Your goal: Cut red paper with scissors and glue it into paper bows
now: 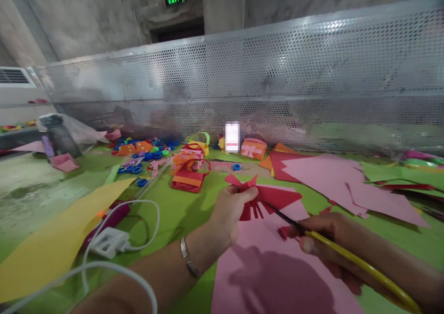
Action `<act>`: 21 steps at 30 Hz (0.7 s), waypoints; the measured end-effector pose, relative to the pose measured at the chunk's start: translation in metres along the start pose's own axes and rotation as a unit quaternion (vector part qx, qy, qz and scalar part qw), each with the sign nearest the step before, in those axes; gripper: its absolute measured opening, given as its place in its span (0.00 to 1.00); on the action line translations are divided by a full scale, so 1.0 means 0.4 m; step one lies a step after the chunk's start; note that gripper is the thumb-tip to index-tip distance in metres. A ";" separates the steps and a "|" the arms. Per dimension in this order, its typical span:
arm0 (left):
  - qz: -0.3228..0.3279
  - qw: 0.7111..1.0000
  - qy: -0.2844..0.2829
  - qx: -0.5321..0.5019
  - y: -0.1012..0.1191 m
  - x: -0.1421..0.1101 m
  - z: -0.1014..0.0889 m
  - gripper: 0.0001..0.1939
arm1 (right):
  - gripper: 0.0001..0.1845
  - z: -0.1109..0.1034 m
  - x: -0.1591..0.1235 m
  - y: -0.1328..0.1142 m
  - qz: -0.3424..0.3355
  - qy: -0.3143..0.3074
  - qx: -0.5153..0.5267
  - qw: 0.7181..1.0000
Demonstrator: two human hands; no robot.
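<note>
My left hand (231, 210) is closed on a piece of red paper (279, 198), thumb on top, above the table. Narrow slits run into the paper's lower edge, leaving thin strips. My right hand (329, 240) is wrapped round scissors (360, 263) with a yellow handle and dark blades. The blade tips reach the red paper just right of my left thumb. Small red scraps (283, 233) are by the blades. Beneath both hands lies a large pink sheet (239, 277).
A yellow sheet (58, 235), a white plug adapter (109, 242) and its cable lie left. Small paper bags (187, 181), blue-handled scissors (130, 168) and tape rolls sit further back. Pink sheets (322, 177) spread right. A perforated metal panel (243, 83) stands behind the green tabletop (163, 226).
</note>
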State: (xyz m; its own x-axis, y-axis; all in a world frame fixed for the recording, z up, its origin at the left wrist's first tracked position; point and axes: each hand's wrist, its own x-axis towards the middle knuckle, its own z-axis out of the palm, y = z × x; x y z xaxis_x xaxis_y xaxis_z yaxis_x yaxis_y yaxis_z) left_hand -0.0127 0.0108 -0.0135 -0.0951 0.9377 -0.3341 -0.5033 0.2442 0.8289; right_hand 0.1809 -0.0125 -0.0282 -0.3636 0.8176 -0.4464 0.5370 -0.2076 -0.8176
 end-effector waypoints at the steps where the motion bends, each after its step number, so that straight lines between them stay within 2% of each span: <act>1: 0.001 1.000 -0.001 -0.004 0.000 -0.001 0.000 0.07 | 0.32 0.000 -0.001 -0.005 0.009 0.000 -0.007 1.000; 9: -0.001 1.000 -0.010 -0.019 -0.005 -0.003 0.000 0.07 | 0.32 0.004 -0.005 -0.027 0.006 -0.004 -0.010 1.000; 15: -0.012 1.000 -0.009 -0.022 -0.010 0.003 -0.004 0.06 | 0.27 0.013 -0.005 -0.034 -0.003 0.008 -0.023 1.000; 21: -0.025 0.999 -0.015 -0.025 -0.013 0.006 -0.009 0.04 | 0.29 0.011 -0.005 -0.031 -0.004 0.002 0.003 1.000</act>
State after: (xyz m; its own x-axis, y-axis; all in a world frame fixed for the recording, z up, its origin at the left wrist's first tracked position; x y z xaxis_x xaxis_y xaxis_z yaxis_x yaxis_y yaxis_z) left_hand -0.0134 0.0110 -0.0205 -0.0437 0.9317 -0.3607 -0.5487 0.2793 0.7879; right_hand 0.1715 -0.0139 -0.0188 -0.3637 0.8218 -0.4386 0.5298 -0.2048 -0.8230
